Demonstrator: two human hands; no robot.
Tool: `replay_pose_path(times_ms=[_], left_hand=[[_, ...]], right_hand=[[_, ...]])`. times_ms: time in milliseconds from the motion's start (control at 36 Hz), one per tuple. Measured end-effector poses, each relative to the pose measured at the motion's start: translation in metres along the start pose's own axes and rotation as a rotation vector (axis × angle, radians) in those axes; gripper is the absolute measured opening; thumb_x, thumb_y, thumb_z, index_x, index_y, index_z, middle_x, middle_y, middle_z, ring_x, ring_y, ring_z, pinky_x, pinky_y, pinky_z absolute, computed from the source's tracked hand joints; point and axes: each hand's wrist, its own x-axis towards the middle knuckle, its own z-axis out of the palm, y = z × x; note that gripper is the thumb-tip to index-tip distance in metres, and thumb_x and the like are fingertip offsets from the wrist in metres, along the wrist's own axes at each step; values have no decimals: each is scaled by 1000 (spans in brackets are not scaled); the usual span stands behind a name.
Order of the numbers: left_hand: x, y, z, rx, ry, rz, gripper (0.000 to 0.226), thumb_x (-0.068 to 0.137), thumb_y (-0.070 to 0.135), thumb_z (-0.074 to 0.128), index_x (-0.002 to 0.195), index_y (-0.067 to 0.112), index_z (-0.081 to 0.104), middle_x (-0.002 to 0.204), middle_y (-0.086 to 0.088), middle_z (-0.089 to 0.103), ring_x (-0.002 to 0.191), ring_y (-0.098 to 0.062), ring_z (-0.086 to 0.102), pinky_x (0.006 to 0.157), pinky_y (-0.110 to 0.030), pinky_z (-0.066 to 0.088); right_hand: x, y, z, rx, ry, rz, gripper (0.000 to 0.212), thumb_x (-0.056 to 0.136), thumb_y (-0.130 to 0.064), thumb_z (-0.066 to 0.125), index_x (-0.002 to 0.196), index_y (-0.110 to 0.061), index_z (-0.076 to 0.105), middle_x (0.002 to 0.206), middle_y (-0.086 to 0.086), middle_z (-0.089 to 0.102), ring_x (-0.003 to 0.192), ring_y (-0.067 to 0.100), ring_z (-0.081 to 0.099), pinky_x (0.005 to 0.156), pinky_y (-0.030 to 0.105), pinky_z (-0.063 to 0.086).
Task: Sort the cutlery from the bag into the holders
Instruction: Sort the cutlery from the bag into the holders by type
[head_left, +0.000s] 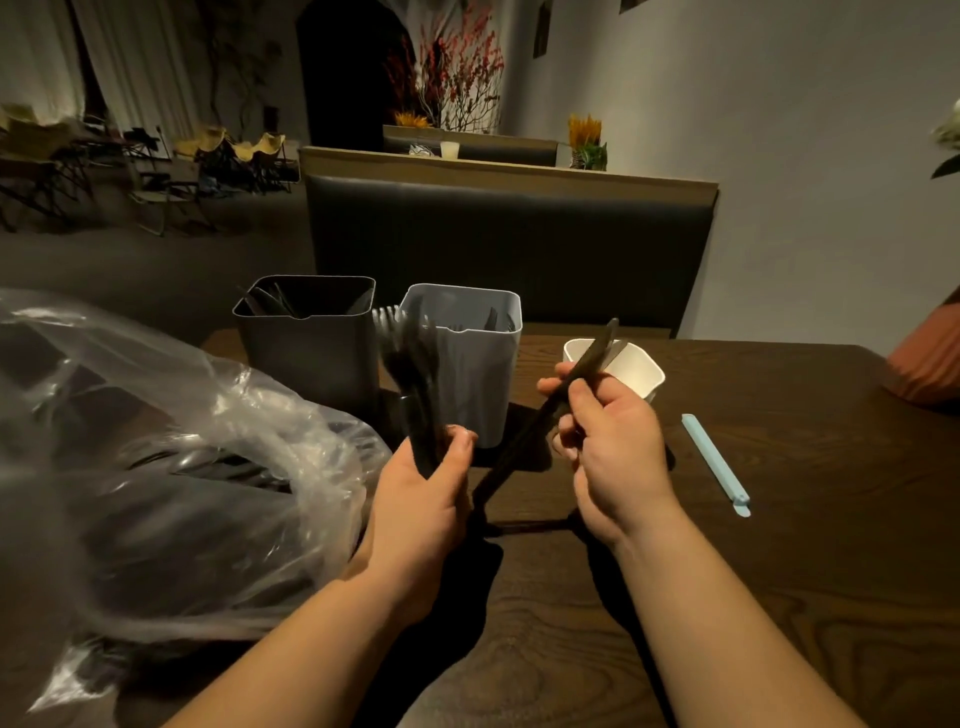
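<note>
Dim dining room; dark wooden table (779, 545) filling the lower frame, padded bench (509, 249) standing behind it.

- Bag (156, 441): clear plastic, lying at the left of the frame, with dark cutlery showing through it.
- Holders: dark holder (306, 353) and white holder (478, 374) standing side by side at centre, both carrying some pieces.
- Cup (636, 371): sitting just right of the holders.
- Blue clip (714, 462): lying further right.
- Left hand (421, 499): gripping a bunch of forks (410, 364) by the handles, tines pointing up.
- Right hand (608, 441): pinching a long dark piece, seemingly a knife (597, 348), which is slanting up across the cup. Blur is hiding its exact kind.
- Risks:
  - The forks are fanning loosely, so one may be slipping out if the grip relaxes.
  - The knife is being held mid-length, so it may be swinging and tipping the light cup.
  - All the pieces are looking alike in this light, so kinds could be getting mixed in one holder.
- Position:
  - The forks are rising above the left hand, overlapping the gap between the holders.
  - The knife is crossing the right hand's fingers, its lower end reaching down between the hands.
</note>
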Motion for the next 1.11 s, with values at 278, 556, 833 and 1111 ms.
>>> replay_pose_path(times_ms=[278, 556, 833, 1111], left_hand=[[0, -1, 1, 37, -40, -28, 18, 100, 32, 56, 101, 16, 65, 52, 13, 61, 48, -1, 58, 49, -17, 45], [0, 2, 3, -6, 38, -32, 23, 99, 36, 55, 107, 18, 67, 84, -6, 66, 54, -5, 59, 45, -18, 42], [-2, -1, 3, 14, 21, -34, 18, 102, 25, 53, 101, 16, 68, 64, 1, 64, 42, -4, 49, 39, -18, 35], [1, -8, 2, 108, -2, -32, 24, 100, 32, 56, 90, 11, 60, 59, 1, 56, 47, -9, 49, 46, -24, 36]], right_hand=[[2, -5, -2, 386, -23, 91, 24, 106, -13, 42, 111, -12, 65, 86, 4, 69, 68, 11, 49, 57, 22, 39], [0, -1, 3, 462, -94, 70, 24, 105, -10, 41, 117, -13, 61, 86, 5, 65, 78, 14, 54, 66, 26, 41], [-1, 1, 3, 279, -87, -18, 22, 105, -10, 45, 121, -14, 59, 86, 4, 70, 63, 9, 51, 56, 22, 46], [1, -2, 1, 89, -48, -95, 20, 106, -11, 43, 121, -14, 57, 89, 4, 76, 58, 8, 52, 53, 23, 46]])
